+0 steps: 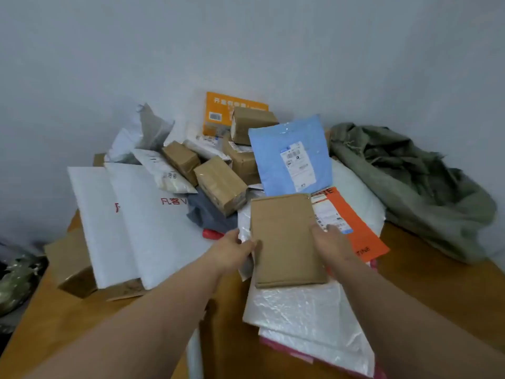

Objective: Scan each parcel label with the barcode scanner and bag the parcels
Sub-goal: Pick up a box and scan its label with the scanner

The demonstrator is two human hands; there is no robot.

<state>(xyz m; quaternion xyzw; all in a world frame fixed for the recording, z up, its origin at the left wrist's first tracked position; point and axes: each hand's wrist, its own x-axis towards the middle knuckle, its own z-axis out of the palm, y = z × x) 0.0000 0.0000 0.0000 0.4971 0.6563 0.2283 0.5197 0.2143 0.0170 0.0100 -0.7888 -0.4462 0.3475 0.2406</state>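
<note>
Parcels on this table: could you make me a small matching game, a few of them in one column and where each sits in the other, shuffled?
Things:
1. flat brown parcel
2. blue mailer
3. orange box
4. green sack

Places:
A. at the back, against the wall
B. held between the left hand and right hand
C. slumped on the table's right side
D. just behind the held parcel, label facing up

Pairs: 1-B, 2-D, 3-A, 4-C
</note>
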